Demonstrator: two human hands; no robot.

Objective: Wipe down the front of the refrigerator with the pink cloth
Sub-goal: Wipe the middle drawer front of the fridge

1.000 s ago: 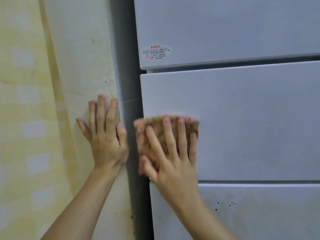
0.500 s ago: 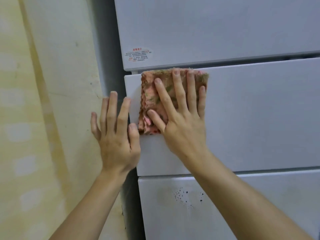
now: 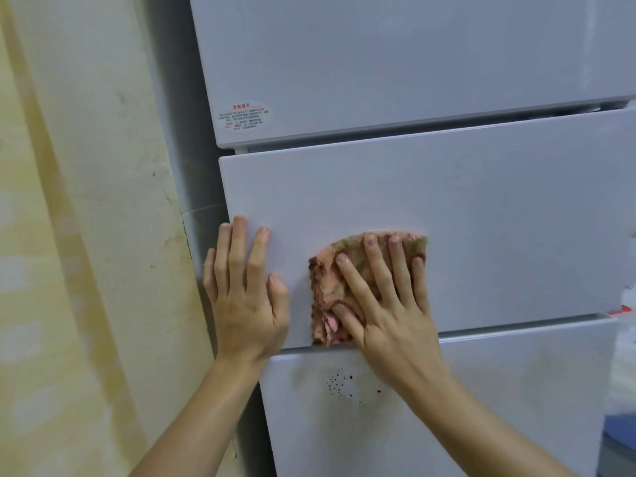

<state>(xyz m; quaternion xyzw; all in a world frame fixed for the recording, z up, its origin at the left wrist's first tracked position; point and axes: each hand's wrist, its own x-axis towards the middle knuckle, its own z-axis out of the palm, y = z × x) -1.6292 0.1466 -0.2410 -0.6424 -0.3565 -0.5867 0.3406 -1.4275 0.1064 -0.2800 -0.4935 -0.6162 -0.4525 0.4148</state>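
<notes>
The white refrigerator (image 3: 481, 208) fills the view with three stacked door panels. My right hand (image 3: 389, 304) lies flat on the folded pink cloth (image 3: 327, 287), pressing it against the lower part of the middle panel. The cloth's bottom edge reaches the gap above the lowest panel. My left hand (image 3: 244, 294) rests flat, fingers apart, on the left edge of the same panel, holding nothing. Dark specks (image 3: 339, 383) mark the lowest panel just below the cloth.
A yellowish stained wall (image 3: 86, 235) stands to the left of the fridge, with a narrow grey gap between them. A red-printed sticker (image 3: 244, 117) sits low on the top door. Blurred objects (image 3: 624, 356) show past the fridge's right edge.
My right hand has slid the cloth from the top left corner of the middle panel down and to the right. My left hand has moved from the wall onto the panel's left edge.
</notes>
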